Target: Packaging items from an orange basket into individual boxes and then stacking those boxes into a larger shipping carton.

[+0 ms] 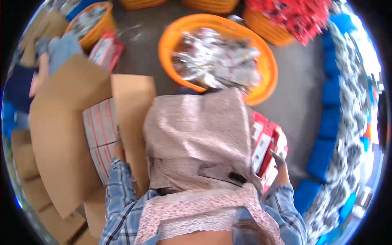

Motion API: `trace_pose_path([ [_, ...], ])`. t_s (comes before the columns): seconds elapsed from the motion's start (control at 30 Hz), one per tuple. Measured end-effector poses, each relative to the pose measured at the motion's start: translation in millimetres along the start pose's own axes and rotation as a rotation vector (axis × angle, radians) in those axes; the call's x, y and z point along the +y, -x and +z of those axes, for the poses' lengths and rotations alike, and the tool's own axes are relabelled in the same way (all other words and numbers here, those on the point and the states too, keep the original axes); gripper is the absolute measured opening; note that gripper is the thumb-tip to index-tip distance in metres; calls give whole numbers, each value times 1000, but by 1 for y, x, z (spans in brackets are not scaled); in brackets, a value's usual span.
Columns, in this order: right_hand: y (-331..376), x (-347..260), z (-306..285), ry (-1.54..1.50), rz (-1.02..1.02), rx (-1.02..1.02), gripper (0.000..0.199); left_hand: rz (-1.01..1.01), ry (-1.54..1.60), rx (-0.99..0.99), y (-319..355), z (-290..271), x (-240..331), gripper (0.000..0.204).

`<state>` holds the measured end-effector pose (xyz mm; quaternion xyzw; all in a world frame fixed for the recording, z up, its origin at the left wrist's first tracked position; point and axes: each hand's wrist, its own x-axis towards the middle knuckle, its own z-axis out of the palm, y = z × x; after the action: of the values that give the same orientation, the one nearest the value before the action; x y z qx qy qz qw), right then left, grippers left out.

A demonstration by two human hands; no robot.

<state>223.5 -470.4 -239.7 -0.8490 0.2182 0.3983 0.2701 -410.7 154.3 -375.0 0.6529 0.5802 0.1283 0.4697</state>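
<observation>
White boxes [100, 122] are inside the open carton [53, 134], red packs [267, 130] outside its right edge; left hand [119, 151] and right hand [280, 161] grips: cannot tell

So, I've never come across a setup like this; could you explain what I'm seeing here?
No machine here: these are a person's own hands, filmed by a wide fisheye camera worn on the head and looking down, so straight edges bend. The left hand, partly hidden, is at an open carton holding white boxes with red stripes. The right hand is at red-and-white packs; blur hides its grip. Brownish cloth spreads between them. Ahead, on the grey floor, stands an orange basket of silvery pieces.
</observation>
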Motion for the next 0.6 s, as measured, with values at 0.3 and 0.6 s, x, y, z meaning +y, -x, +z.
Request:
trace_pose_path([
  [0.3, 12, 1, 43, 445, -245, 403, 98, 225, -296, 316, -133, -57, 98, 48],
  [0.6, -42, 6, 69, 335, -285, 390, 80, 592, 15, 426, -10, 10, 336, 37],
])
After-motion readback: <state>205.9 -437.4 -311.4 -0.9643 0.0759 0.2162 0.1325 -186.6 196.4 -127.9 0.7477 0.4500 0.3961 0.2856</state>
